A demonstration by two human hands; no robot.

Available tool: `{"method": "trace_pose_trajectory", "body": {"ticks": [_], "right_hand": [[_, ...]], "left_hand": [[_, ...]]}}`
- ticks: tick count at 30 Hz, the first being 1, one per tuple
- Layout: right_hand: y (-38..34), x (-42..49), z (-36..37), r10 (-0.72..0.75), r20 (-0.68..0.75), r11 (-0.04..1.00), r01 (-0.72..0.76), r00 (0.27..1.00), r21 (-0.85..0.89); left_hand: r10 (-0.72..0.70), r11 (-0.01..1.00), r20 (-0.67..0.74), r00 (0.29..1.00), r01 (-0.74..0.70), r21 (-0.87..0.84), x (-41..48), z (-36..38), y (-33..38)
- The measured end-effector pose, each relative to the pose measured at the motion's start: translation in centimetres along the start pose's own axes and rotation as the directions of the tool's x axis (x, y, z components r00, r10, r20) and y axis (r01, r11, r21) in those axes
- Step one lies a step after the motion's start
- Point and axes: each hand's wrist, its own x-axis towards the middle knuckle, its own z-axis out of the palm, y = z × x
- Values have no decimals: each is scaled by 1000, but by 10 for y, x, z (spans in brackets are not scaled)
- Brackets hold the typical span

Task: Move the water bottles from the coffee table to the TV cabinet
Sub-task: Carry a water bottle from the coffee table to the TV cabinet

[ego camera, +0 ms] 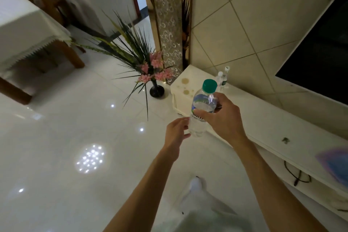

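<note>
My right hand (223,118) grasps the water bottle (202,106) round its middle, thumb and fingers curled about it, with the green cap (209,85) tilted up and away from me. The bottle is in the air by the front edge of the white TV cabinet (263,124). My left hand (176,133) sits just beside the bottle's lower end, fingers loosely curved and released; I cannot tell whether they touch it. Two more bottles (223,82) stand upright together at the cabinet's far end, near the wall. A vase of flowers (156,91) stands on the floor beyond.
</note>
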Motion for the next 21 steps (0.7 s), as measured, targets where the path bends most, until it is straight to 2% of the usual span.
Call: {"method": "trace_pose_trajectory", "body": {"ticks": [10,17,21], "right_hand": [[12,130,-11,32,-3,999,-32,999,21],[31,209,-2,129,-19,991,-128,991,47],[48,262,13,200,-54,979,-196,978,63]], "left_hand": [[-54,997,-4,999,54,57,136,54,70],[-145,985,30,989,141,95,226,80,90],[-185,970,79,980,169,174,295,94,102]]}}
